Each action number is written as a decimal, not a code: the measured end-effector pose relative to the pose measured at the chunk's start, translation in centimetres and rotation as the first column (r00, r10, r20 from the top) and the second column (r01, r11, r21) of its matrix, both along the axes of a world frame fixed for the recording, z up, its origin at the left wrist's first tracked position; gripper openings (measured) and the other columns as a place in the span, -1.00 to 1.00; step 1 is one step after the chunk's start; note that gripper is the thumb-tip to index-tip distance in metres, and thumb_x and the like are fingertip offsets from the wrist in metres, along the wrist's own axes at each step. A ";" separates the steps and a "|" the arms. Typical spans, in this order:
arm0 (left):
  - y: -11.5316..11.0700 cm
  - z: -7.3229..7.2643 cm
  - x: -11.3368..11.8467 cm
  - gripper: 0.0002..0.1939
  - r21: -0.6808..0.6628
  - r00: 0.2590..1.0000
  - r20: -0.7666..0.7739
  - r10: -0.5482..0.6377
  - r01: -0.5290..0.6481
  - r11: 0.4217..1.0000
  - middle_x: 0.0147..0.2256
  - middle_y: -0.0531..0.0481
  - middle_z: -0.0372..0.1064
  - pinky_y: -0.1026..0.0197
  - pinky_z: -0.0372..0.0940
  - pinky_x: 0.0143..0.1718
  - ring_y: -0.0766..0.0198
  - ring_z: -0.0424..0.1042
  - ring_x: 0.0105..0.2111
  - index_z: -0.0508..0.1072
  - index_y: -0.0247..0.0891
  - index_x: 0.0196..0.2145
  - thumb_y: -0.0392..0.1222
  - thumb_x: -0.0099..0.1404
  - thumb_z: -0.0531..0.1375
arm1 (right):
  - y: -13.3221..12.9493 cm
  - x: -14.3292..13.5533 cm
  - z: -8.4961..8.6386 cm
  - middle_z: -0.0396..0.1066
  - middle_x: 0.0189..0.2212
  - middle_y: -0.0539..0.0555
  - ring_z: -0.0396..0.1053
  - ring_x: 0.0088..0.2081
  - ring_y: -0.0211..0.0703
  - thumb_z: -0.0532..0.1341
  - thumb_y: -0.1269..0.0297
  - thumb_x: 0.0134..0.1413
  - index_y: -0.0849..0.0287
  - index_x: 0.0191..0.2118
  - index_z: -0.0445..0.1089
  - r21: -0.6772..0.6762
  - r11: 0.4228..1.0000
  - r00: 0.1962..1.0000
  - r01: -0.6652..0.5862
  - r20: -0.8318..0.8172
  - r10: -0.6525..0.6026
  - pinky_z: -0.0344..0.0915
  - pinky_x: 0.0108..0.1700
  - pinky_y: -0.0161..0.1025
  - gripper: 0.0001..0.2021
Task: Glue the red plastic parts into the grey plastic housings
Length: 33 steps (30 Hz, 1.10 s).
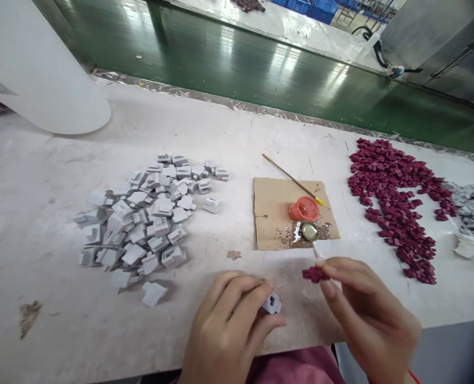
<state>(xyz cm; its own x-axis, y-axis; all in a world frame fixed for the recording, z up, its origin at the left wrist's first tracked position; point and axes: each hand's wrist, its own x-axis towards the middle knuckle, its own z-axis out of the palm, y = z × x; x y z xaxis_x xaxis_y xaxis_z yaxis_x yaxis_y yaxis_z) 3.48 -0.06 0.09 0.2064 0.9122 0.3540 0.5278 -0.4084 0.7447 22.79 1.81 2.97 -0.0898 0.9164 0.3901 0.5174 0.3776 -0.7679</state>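
Observation:
Near the table's front edge, my left hand (229, 325) is closed around a grey plastic part (272, 304) with an opening in its visible end. To the right, my right hand (364, 304) pinches a small maroon plastic part (312, 274) between thumb and fingertips. The two parts are apart, with a short gap between them. A thin white stick (319, 252) runs from a bottle cap (309, 231) toward my right hand; whether the fingers touch it is hidden. The cap sits in spilled liquid on a piece of cardboard (271, 197), beside a red cup (304, 208).
A heap of grey parts (149, 213) lies at left, maroon parts (396, 197) at right, with more grey parts (471, 208) beyond. A brush-like stick (287, 174) rests partly on the cardboard. A large white cylinder (61, 74) stands far left; a green conveyor belt (221, 64) runs behind.

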 end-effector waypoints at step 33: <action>-0.2 -0.1 -0.8 -0.79 -0.040 0.995 -0.027 -0.092 0.091 0.995 -0.23 -0.07 0.51 0.15 0.46 -0.20 0.15 0.47 -0.22 0.39 -0.21 -0.09 -0.23 0.31 0.20 | -1.6 -1.1 -0.6 0.47 -0.16 0.10 0.44 -0.12 -0.19 0.13 0.48 0.22 0.13 0.15 0.23 -0.032 0.938 0.931 -0.346 0.110 0.347 0.46 -0.10 -0.28 -0.61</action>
<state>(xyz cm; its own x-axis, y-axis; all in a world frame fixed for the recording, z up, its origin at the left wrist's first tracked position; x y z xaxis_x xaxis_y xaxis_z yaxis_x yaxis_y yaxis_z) 2.73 -0.31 -0.02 0.2992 0.9019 0.3117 0.5106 -0.4272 0.7462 21.73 0.17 2.38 -0.4448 0.8252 0.3482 0.4390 0.5397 -0.7183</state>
